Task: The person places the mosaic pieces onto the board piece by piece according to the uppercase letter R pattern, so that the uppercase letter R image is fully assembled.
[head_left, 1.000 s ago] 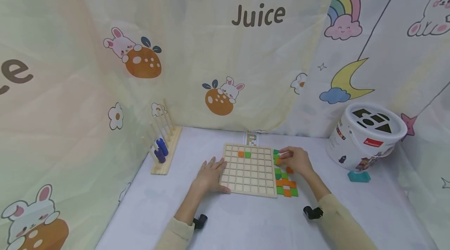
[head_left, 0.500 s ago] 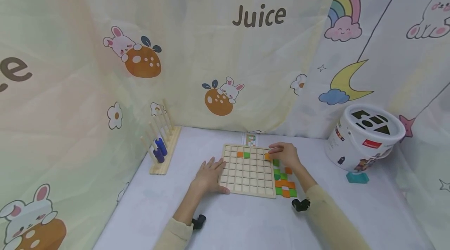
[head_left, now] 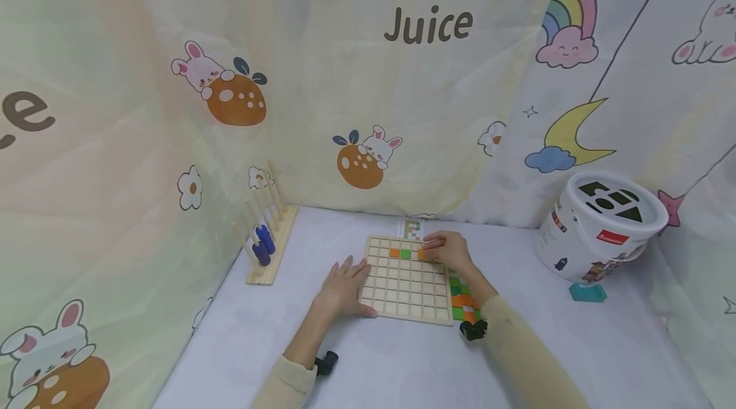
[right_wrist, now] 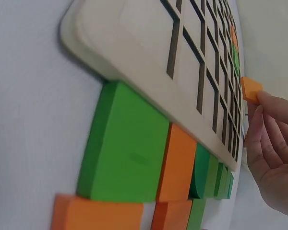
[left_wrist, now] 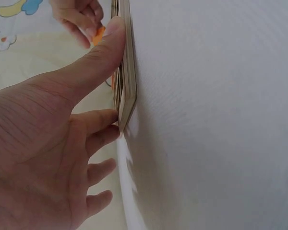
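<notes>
In the head view, your left hand lies with fingers spread at the left edge of the board, as if to steady it. Your right hand is over the board's far part, with an orange tile under its fingertips, just right of a seated orange square and green square. Loose tiles lie along the board's right side; a card lies past its far edge. You look to be at the placing step.

In the left wrist view, your left thumb rests on the board's near edge and the nearest fingertips meet its side.

In the right wrist view, you pinch the orange tile between thumb and finger at the board's surface; whether it touches, you can't tell. The next move calls for squaring it to a cell, laying it flat and letting go; which cell isn't clear.
</notes>
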{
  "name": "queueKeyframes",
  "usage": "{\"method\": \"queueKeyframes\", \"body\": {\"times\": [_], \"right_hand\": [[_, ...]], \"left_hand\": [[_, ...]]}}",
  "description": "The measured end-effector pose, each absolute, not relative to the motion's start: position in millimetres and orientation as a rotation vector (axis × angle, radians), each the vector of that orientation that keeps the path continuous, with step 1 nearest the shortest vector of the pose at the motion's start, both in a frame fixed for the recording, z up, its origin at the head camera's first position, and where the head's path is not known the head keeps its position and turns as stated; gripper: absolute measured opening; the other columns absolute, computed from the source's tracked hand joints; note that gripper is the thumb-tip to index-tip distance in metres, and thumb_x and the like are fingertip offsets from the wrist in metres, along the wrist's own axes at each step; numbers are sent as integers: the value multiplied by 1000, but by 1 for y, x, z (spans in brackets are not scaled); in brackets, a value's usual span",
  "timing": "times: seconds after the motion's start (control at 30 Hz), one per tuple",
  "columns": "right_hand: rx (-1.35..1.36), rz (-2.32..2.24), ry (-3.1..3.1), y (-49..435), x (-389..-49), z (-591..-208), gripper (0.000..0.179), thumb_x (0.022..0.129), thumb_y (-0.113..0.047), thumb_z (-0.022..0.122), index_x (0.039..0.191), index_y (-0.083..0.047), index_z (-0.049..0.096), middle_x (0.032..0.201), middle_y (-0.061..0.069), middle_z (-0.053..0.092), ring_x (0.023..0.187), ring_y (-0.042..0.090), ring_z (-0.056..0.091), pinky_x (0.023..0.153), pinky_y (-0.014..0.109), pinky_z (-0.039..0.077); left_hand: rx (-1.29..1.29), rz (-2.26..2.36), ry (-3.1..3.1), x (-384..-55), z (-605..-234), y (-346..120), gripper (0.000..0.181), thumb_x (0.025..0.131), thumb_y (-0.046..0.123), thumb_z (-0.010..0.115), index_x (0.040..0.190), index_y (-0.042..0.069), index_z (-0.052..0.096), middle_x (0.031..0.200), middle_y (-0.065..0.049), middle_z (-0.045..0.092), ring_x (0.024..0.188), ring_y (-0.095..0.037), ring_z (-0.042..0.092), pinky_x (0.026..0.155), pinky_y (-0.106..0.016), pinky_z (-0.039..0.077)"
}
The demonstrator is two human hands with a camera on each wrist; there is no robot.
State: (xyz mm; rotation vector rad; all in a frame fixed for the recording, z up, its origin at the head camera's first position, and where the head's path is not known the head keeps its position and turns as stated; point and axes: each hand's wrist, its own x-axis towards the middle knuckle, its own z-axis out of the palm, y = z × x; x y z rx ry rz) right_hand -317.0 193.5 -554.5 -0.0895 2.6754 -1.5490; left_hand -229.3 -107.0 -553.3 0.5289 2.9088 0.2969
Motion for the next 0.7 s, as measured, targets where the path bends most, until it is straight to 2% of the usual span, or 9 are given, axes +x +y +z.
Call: {"method": "queueKeyframes", "body": {"times": [0.1, 0.43, 0.7], "right_hand": [[-97, -1527, 2696, 188, -317, -555, 36, 87, -8, 85, 121, -1, 74, 102, 13, 79, 91, 24, 76, 80, 36, 64], [-95, -1443, 2744, 180, -322, -564, 37, 87, -11, 86, 122, -7, 74, 93, 0, 80, 86, 17, 75, 86, 40, 63], [-118, -1420, 2759, 178, -323, -565, 31, 88, -9, 85, 118, -7, 76, 92, 0, 79, 87, 18, 74, 85, 38, 63]], "left_hand": [[536, 294, 2905, -229, -551, -107, 117, 70, 66, 87, 161, 11, 40, 169, -8, 33, 158, -39, 20, 128, -59, 17], [552, 297, 2912, -227, -549, -106, 118, 69, 66, 87, 161, 10, 41, 169, -9, 34, 158, -39, 22, 128, -58, 18], [550, 284, 2911, -226, -550, -107, 118, 69, 68, 86, 161, 11, 40, 169, -8, 33, 158, -39, 21, 128, -58, 17]]}}
